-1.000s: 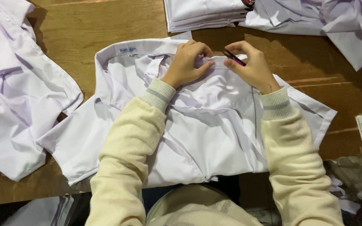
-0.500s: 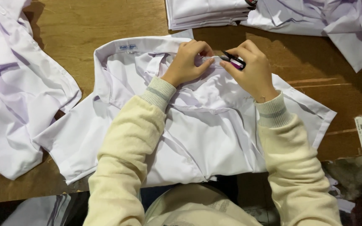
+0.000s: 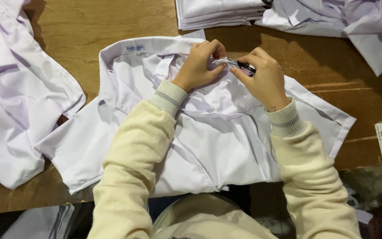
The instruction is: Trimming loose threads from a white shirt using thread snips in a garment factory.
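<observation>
A white shirt (image 3: 208,132) is spread flat on a wooden table (image 3: 89,26), collar away from the worker. A fold of its cloth near the collar is pinched by the left hand (image 3: 200,64), while a small dark tool (image 3: 244,67) is gripped in the closed fingers of the right hand (image 3: 264,79) and held against that fold. Trimming appears to be in hand; steady tension on the cloth is called for next. Folded shirts (image 3: 219,11) are stacked beyond.

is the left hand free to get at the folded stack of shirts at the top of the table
Probably not right now: the left hand is pinching the white shirt. The folded stack lies just beyond it, with nothing between.
</observation>
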